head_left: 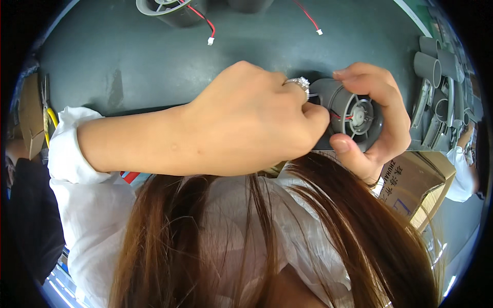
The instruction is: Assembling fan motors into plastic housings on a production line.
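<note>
– Grey fan housing [358,117]: where do you have it?
– At your table's [154,66] near edge, inside your right hand [396,120], fingers and thumb curved round it.
– And your left hand [262,113]?
– Curled, against the housing's side; its back hides whether you grip anything, so I cannot tell.
– Beyond that?
– Another housing [185,17] with red-and-black wires [206,20] by your far edge, grey tubes [426,69] along the right.

A dark green, smooth tabletop [159,61] is supporting two rounded grey plastic housings [185,19] and thin red wires [211,26] at its far side; grey tubular plastic parts [425,68] are crowding its right.
</note>
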`<action>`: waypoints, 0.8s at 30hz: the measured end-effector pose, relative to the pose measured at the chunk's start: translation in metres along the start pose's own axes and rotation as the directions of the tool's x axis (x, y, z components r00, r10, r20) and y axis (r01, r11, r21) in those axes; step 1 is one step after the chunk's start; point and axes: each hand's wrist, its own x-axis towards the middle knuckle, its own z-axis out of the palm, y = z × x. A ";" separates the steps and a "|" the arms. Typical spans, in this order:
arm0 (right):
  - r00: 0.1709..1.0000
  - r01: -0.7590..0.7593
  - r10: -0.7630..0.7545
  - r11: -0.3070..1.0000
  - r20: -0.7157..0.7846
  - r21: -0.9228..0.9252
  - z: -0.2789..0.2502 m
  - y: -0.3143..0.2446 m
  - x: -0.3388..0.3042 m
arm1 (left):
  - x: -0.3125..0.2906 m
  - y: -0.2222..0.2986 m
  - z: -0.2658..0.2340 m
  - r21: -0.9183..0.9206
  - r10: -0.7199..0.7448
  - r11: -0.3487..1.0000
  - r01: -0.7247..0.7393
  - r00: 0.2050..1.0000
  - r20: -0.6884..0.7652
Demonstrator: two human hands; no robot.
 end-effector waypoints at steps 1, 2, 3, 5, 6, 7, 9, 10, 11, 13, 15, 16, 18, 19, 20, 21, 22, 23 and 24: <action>0.998 0.052 -0.051 0.999 0.048 -0.004 -0.005 0.006 0.005 | 0.003 -0.001 0.000 0.010 -0.009 1.000 0.009 1.000 0.003; 0.997 0.054 -0.053 0.999 0.049 -0.007 -0.007 0.007 0.007 | 0.005 -0.004 0.002 0.011 -0.008 1.000 0.008 1.000 0.000; 0.996 0.059 -0.058 0.998 0.070 -0.020 -0.007 0.007 0.010 | 0.006 -0.006 0.003 0.029 0.035 0.999 -0.035 0.999 -0.010; 0.995 0.050 -0.047 0.998 0.084 -0.032 0.001 -0.001 0.008 | -0.004 -0.007 0.002 0.036 0.088 0.996 -0.087 0.996 -0.009; 0.997 0.021 -0.019 0.999 0.071 -0.035 0.010 -0.009 0.005 | -0.015 -0.007 -0.002 0.027 0.106 0.994 -0.106 0.994 0.013; 0.998 -0.008 0.010 0.999 0.058 -0.036 0.019 -0.017 0.002 | -0.025 -0.007 -0.006 0.016 0.124 0.992 -0.125 0.992 0.036; 0.998 0.021 -0.018 0.998 0.065 -0.055 0.020 -0.020 0.005 | -0.027 -0.009 -0.011 0.023 0.162 0.986 -0.163 0.986 0.049; 0.997 0.051 -0.046 0.997 0.067 -0.066 0.020 -0.021 0.006 | -0.028 -0.010 -0.012 0.032 0.197 0.979 -0.200 0.978 0.072; 0.996 0.051 -0.046 0.996 0.070 -0.070 0.020 -0.022 0.005 | -0.028 -0.010 -0.013 0.032 0.198 0.979 -0.201 0.978 0.067; 0.996 0.077 -0.073 0.993 0.051 -0.090 0.018 -0.023 0.004 | -0.026 -0.008 -0.013 0.013 0.202 0.979 -0.203 0.978 0.055; 0.996 0.058 -0.052 0.995 0.067 -0.087 0.018 -0.025 0.005 | -0.029 -0.007 -0.013 -0.035 0.154 0.988 -0.152 0.987 0.056; 0.996 0.039 -0.031 0.995 0.085 -0.089 0.018 -0.026 0.006 | -0.031 -0.007 -0.013 -0.084 0.109 0.991 -0.104 0.993 0.054; 0.992 0.053 -0.044 0.996 0.116 -0.076 0.019 -0.025 0.008 | -0.036 -0.006 -0.013 -0.025 0.141 0.990 -0.140 0.988 0.060; 0.988 0.068 -0.058 0.996 0.146 -0.062 0.019 -0.024 0.008 | -0.037 -0.006 -0.012 0.035 0.172 0.984 -0.175 0.983 0.069; 0.988 0.064 -0.054 0.996 0.147 -0.067 0.017 -0.026 0.008 | -0.036 -0.006 -0.011 0.032 0.177 0.983 -0.179 0.982 0.065; 0.987 0.051 -0.040 0.996 0.158 -0.068 0.016 -0.027 0.008 | -0.035 -0.007 -0.011 0.031 0.190 0.981 -0.191 0.981 0.044; 0.985 0.038 -0.027 0.997 0.168 -0.068 0.015 -0.029 0.008 | -0.035 -0.006 -0.010 0.031 0.202 0.979 -0.203 0.979 0.022; 0.985 0.040 -0.027 0.997 0.169 -0.071 0.014 -0.028 0.008 | -0.035 -0.006 -0.010 0.032 0.203 0.978 -0.204 0.979 0.019; 0.985 0.041 -0.028 0.997 0.169 -0.070 0.014 -0.028 0.007 | -0.035 -0.005 -0.009 0.032 0.186 0.982 -0.187 0.982 0.027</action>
